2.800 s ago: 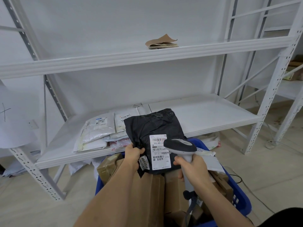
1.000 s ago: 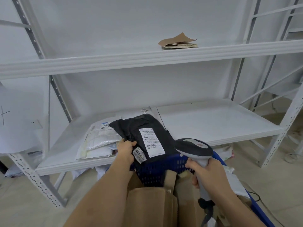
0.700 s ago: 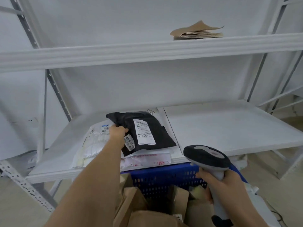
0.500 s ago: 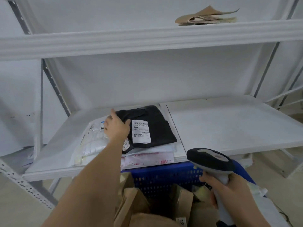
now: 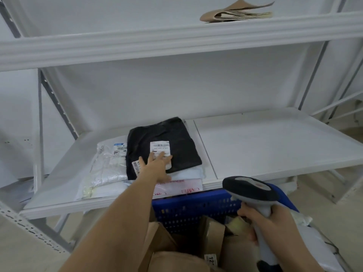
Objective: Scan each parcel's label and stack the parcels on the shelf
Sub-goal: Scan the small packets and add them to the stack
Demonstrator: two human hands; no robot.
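Observation:
A black parcel (image 5: 172, 138) with a white label (image 5: 159, 147) lies flat on the lower shelf (image 5: 275, 146), on top of white and clear mailers (image 5: 106, 169). My left hand (image 5: 157, 167) reaches over its near edge with straight fingers, fingertips on the label. My right hand (image 5: 271, 222) grips the handle of a grey and black barcode scanner (image 5: 250, 188) above the blue basket (image 5: 196, 207). Brown paper parcels (image 5: 167, 248) fill the basket below my arms.
A folded brown paper parcel (image 5: 235, 11) lies on the upper shelf (image 5: 176, 40). White shelf uprights (image 5: 314, 61) stand at the right, a perforated post (image 5: 29, 226) at the lower left. A white mailer (image 5: 322, 250) lies at the basket's right.
My left hand carried the black parcel from the basket onto the stack of mailers, let go of it and now lies flat on its label. The scanner stayed in my right hand.

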